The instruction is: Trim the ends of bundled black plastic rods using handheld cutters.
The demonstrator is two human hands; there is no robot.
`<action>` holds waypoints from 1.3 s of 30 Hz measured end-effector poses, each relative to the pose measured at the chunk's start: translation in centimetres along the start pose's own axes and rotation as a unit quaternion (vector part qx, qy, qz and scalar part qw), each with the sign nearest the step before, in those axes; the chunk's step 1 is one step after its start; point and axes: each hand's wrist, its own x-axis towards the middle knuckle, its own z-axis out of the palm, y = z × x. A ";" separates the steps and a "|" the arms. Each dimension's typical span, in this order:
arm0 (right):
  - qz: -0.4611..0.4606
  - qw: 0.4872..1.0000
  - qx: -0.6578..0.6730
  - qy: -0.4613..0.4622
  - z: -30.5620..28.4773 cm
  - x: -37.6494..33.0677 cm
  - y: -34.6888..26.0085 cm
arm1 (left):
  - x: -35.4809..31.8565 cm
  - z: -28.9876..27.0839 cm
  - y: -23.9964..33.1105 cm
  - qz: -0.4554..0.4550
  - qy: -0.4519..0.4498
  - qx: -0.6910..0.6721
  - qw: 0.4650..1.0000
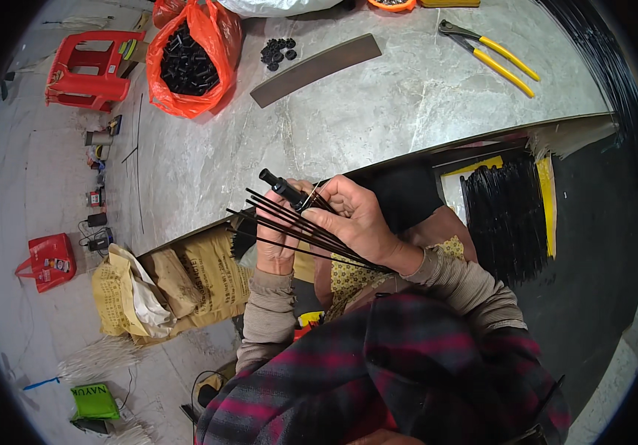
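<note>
Over the near edge of the table, my left hand [276, 241] is closed around a black stepped plastic tube [282, 187] that points up and to the left. A loose bundle of thin black rods [300, 230] fans out beside the tube and crosses in front of both hands. My right hand [356, 222] is closed at the tube's lower end, thumb and fingers pinched together there. A fine pale strand, perhaps wire, rises between the hands. The rods pass under the right palm, where part of them is hidden.
On the grey marbled table [319, 141] lie an orange bag of black tubes [189, 63], small black round parts [278, 52], a curved dark strip [317, 70] and yellow-handled pliers [493, 55]. Black rods [504, 219] are stacked at right. Brown paper sacks [200, 285] lie at left.
</note>
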 end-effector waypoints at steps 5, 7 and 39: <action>-0.017 0.999 -0.024 -0.012 -0.1 -0.1 0.8 | 0.5 0.1 0.3 -0.043 -0.013 -0.048 0.998; -0.026 0.999 -0.034 -0.012 -0.1 -0.2 0.8 | 0.7 0.0 0.3 -0.047 -0.030 -0.058 0.997; 0.042 0.989 0.128 -0.068 -0.8 -0.1 -0.4 | 0.3 1.1 0.9 0.056 -0.086 0.003 0.995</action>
